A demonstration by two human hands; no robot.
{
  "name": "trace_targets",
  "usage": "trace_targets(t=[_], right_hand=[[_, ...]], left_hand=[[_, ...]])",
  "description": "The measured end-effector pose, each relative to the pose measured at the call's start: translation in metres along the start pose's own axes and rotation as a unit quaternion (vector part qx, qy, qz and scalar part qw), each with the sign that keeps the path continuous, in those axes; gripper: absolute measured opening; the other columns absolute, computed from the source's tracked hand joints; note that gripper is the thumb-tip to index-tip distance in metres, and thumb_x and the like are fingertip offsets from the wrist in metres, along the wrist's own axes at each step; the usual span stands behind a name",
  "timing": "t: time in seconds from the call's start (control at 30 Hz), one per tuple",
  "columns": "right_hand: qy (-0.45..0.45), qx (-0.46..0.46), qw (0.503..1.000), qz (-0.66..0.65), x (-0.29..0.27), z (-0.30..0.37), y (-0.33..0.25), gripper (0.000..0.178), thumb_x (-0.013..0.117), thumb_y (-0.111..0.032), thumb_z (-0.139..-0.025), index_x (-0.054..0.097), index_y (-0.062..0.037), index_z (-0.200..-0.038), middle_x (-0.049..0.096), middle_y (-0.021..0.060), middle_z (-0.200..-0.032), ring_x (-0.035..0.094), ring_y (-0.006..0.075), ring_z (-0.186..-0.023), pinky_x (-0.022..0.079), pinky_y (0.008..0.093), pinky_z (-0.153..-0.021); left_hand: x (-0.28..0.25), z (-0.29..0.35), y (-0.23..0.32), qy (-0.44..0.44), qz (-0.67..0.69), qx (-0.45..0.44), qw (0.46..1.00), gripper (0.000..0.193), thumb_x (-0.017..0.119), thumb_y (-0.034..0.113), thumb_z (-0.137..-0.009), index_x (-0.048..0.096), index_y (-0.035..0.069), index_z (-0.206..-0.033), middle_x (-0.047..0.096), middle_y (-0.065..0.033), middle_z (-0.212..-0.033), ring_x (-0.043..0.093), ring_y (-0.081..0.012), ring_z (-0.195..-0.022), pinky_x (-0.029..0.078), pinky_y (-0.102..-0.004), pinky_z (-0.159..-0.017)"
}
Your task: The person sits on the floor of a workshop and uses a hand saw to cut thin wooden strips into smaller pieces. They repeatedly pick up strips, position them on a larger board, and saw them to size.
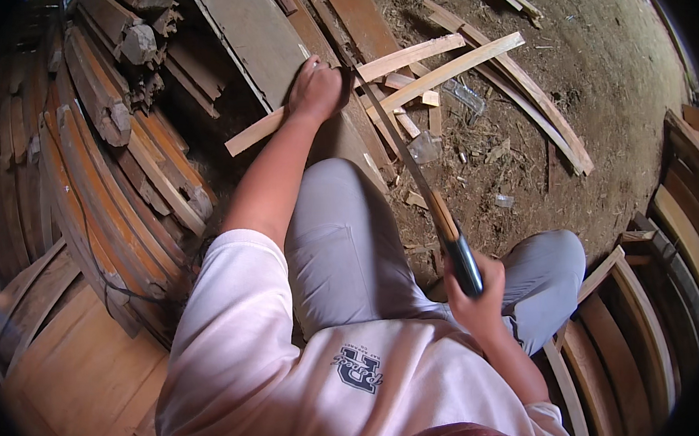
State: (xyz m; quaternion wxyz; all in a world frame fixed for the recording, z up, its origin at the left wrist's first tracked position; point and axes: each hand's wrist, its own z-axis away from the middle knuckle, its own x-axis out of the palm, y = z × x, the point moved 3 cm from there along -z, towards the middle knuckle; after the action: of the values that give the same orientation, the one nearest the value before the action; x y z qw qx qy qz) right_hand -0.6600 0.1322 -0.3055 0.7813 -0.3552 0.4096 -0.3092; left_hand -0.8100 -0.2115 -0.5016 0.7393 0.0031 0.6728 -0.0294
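Note:
My left hand [318,90] is closed round a pale wood strip [413,55] and presses it across brown boards [351,141]. The strip's near end sticks out left of my wrist, its far end to the right. In my right hand [484,289] is the dark handle of a handsaw [416,167], close to my lap. Its long thin blade slants away to the upper left, and its far part meets the strip just right of my left fingers. I cannot tell how deep the blade sits in the wood.
A second pale strip [457,73] lies beside offcuts and a clear plastic piece [464,96] on the dirt floor [614,62]. Long curved-looking strips [531,96] lie farther right. Stacked old beams [113,202] crowd the left; a wooden frame [644,319] stands at lower right.

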Motion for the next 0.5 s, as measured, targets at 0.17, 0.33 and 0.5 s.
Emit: trace_targets(t=[0.17,0.33,0.5], right_hand=[[0.057,-0.061,0.996,-0.012,0.015,-0.036,-0.004,0.005,0.068,-0.003,-0.080,0.068,0.0015,-0.082,0.062,0.0133,-0.063,0.063,0.0181,-0.056,0.048,0.0320,-0.056],[0.059,-0.022,0.992,-0.110,0.046,-0.092,0.007,0.010,0.072,-0.007,-0.083,0.068,0.0026,-0.085,0.062,0.0122,-0.063,0.059,0.0124,-0.058,0.047,0.0326,-0.056],[0.022,-0.014,0.998,-0.051,0.008,-0.007,0.001,0.007,0.069,-0.004,-0.081,0.068,0.0020,-0.083,0.061,0.0144,-0.063,0.064,0.0207,-0.058,0.049,0.0325,-0.060]], left_hand=[[-0.021,0.001,-0.001,-0.009,0.141,-0.108,0.984,0.030,0.052,0.012,-0.088,0.074,0.002,-0.107,0.069,-0.0201,-0.117,0.060,-0.0308,-0.121,0.046,-0.0391,-0.105],[0.017,0.002,-0.017,0.018,0.429,-0.332,0.840,0.053,0.036,0.029,-0.096,0.056,0.000,-0.136,0.056,-0.0230,-0.143,0.048,-0.0397,-0.136,0.038,-0.0405,-0.113],[0.003,-0.003,-0.003,-0.027,-0.023,0.011,0.999,0.022,0.057,0.004,-0.086,0.077,0.000,-0.091,0.073,-0.0181,-0.102,0.064,-0.0250,-0.113,0.044,-0.0384,-0.106]])
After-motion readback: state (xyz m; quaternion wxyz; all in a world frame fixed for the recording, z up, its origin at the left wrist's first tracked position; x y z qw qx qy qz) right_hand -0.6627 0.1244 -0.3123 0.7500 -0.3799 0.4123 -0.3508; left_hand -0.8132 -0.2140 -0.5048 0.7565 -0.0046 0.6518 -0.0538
